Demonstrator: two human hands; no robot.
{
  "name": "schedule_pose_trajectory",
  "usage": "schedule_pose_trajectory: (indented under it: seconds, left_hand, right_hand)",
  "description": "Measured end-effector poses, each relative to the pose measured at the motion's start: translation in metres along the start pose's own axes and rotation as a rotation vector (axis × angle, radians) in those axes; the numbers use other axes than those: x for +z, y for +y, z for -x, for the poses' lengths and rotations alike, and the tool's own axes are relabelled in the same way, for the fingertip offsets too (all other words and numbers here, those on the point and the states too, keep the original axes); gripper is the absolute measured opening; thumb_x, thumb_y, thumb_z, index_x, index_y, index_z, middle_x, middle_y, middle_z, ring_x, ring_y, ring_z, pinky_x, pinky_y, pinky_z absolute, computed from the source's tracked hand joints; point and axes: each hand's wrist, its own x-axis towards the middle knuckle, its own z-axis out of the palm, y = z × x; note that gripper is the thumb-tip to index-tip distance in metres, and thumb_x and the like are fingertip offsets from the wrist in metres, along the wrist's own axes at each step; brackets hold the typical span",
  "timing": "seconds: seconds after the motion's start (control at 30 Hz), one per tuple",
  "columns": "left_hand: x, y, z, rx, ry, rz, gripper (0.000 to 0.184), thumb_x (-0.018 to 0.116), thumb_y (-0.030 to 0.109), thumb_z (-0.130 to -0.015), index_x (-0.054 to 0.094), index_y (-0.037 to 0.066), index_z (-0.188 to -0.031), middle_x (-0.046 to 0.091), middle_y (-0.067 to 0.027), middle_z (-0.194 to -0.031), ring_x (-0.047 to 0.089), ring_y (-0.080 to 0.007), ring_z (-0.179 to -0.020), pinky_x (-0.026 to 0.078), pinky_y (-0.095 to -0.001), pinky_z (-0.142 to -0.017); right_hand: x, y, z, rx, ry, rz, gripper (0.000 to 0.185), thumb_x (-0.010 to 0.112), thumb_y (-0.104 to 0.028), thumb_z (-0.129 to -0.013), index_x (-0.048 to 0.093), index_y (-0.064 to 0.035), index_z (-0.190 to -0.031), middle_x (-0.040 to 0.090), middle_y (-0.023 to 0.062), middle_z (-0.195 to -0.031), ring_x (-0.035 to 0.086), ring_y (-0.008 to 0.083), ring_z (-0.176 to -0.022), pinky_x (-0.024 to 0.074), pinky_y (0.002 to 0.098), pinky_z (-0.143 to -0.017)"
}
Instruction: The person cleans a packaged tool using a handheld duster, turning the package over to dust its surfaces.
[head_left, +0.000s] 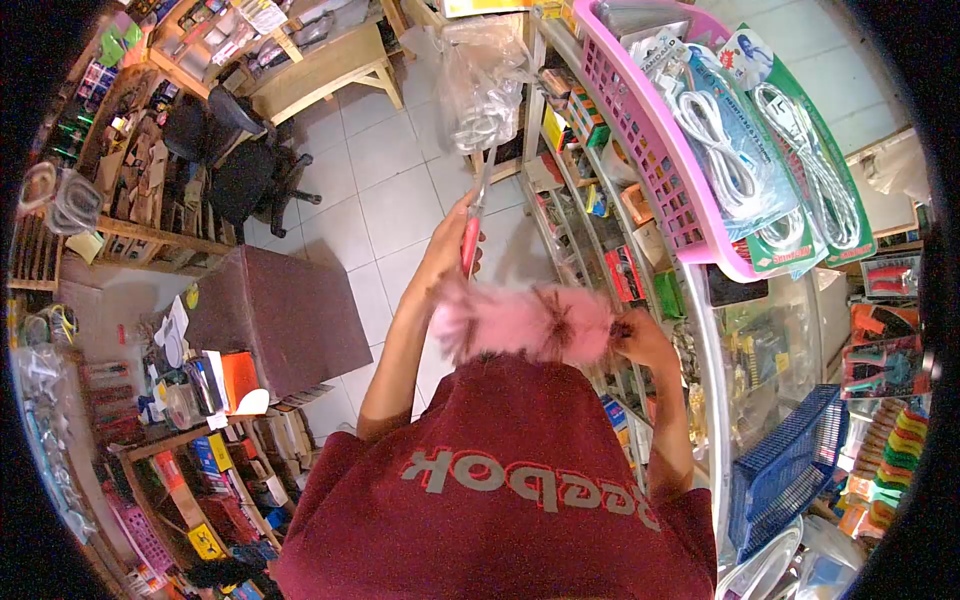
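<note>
A fluffy pink duster [510, 318] with dark brown bands stretches crosswise in front of my chest. My left hand [452, 245] is closed around a slim red-and-grey handle [471, 240], whose grey end points away from me. The handle meets the fluffy part near my left wrist, though the join itself is hidden. At the duster's right end, the fingers of my right hand [643, 340] are closed on its dark tip.
On my right, a pink basket [690, 235] holding packaged white cables [718, 150] sits on a glass display case [755, 345]. A blue basket [790, 465] is nearer me. Leftward are a brown cabinet [275, 325], a black chair [240, 160] and crowded shelves [180, 440].
</note>
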Motion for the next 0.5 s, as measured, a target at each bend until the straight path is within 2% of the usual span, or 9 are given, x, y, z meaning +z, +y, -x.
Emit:
schedule_pose_trajectory:
  seconds: [0.03, 0.07, 0.1, 0.17, 0.2, 0.3, 0.33, 0.4, 0.5]
  left_hand:
    - [-0.002, -0.004, 0.0, -0.019, 0.01, 0.056, 0.057, 0.039, 0.058, -0.092, 0.042, 0.019, -0.133, 0.051, -0.0047, -0.083, 0.047, -0.0125, -0.059, 0.041, -0.0269, -0.051]
    - [-0.005, -0.009, -0.007, -0.144, 0.032, 0.136, 0.062, 0.04, 0.065, -0.088, 0.048, 0.011, -0.117, 0.05, -0.0054, -0.081, 0.046, -0.0129, -0.057, 0.041, -0.0256, -0.049]
    - [-0.005, -0.008, -0.004, -0.136, 0.005, 0.211, 0.062, 0.04, 0.065, -0.088, 0.048, 0.01, -0.113, 0.05, -0.0058, -0.081, 0.046, -0.013, -0.057, 0.041, -0.0254, -0.048]
    - [-0.005, -0.001, 0.002, -0.113, -0.058, 0.358, 0.062, 0.04, 0.066, -0.087, 0.047, 0.008, -0.105, 0.049, -0.0065, -0.079, 0.046, -0.0133, -0.056, 0.041, -0.025, -0.047]
    - [-0.006, 0.002, 0.004, -0.13, -0.052, 0.43, 0.058, 0.048, 0.062, -0.086, 0.046, 0.008, -0.107, 0.049, -0.0066, -0.079, 0.045, -0.0126, -0.057, 0.039, -0.0249, -0.046]
    - [-0.008, 0.005, 0.002, -0.13, -0.024, 0.391, 0.052, 0.059, 0.053, -0.084, 0.044, 0.009, -0.107, 0.048, -0.0065, -0.081, 0.045, -0.0125, -0.058, 0.04, -0.0254, -0.045]
    - [-0.01, 0.008, 0.003, -0.128, -0.045, 0.401, 0.048, 0.066, 0.044, -0.081, 0.043, 0.01, -0.106, 0.049, -0.0062, -0.084, 0.046, -0.0126, -0.06, 0.041, -0.0262, -0.047]
    - [-0.007, 0.014, 0.006, -0.112, -0.049, 0.359, 0.047, 0.066, 0.042, -0.081, 0.043, 0.01, -0.108, 0.049, -0.006, -0.085, 0.047, -0.0127, -0.062, 0.042, -0.0268, -0.05]
    - [-0.004, 0.02, 0.009, -0.081, -0.098, 0.316, 0.048, 0.066, 0.041, -0.081, 0.043, 0.012, -0.112, 0.049, -0.0059, -0.086, 0.048, -0.0128, -0.064, 0.045, -0.0274, -0.054]
  right_hand:
    - [0.0, 0.001, -0.001, 0.013, -0.034, 0.047, 0.021, 0.062, -0.017, -0.064, 0.065, -0.0008, -0.077, 0.063, 0.0185, -0.072, 0.062, 0.032, -0.068, 0.0491, 0.0406, -0.067]
    - [0.002, 0.001, -0.002, 0.026, -0.067, 0.091, 0.022, 0.062, -0.018, -0.064, 0.065, -0.001, -0.078, 0.063, 0.0192, -0.073, 0.062, 0.0332, -0.069, 0.0492, 0.0408, -0.068]
    - [0.002, -0.001, -0.004, 0.037, -0.096, 0.135, 0.023, 0.062, -0.02, -0.064, 0.065, -0.0012, -0.078, 0.063, 0.0199, -0.074, 0.062, 0.0345, -0.07, 0.0493, 0.0409, -0.068]
    - [0.006, -0.011, 0.0, -0.059, -0.023, 0.166, 0.017, 0.064, -0.015, -0.066, 0.063, 0.0009, -0.072, 0.06, 0.0187, -0.066, 0.057, 0.0303, -0.061, 0.0446, 0.0394, -0.059]
    - [0.004, -0.015, 0.002, -0.106, 0.013, 0.184, 0.015, 0.064, -0.013, -0.066, 0.061, 0.002, -0.07, 0.058, 0.0181, -0.062, 0.055, 0.0282, -0.057, 0.0422, 0.0386, -0.055]
    - [0.0, -0.016, 0.007, -0.104, 0.132, 0.258, 0.019, 0.066, -0.016, -0.065, 0.064, -0.0006, -0.075, 0.06, 0.0183, -0.07, 0.058, 0.0317, -0.071, 0.0447, 0.0404, -0.065]
    - [-0.002, -0.018, 0.009, -0.128, 0.121, 0.216, 0.02, 0.064, -0.017, -0.066, 0.065, -0.0016, -0.078, 0.061, 0.0195, -0.074, 0.059, 0.0341, -0.073, 0.0462, 0.0423, -0.067]
    - [-0.007, -0.023, 0.011, -0.172, 0.107, 0.129, 0.024, 0.061, -0.019, -0.066, 0.067, -0.0035, -0.084, 0.064, 0.0219, -0.081, 0.062, 0.039, -0.078, 0.0491, 0.046, -0.071]
    - [-0.007, -0.032, 0.007, -0.042, 0.2, 0.235, 0.024, 0.06, -0.017, -0.066, 0.066, -0.0028, -0.084, 0.064, 0.0222, -0.081, 0.062, 0.0386, -0.077, 0.0491, 0.0457, -0.071]
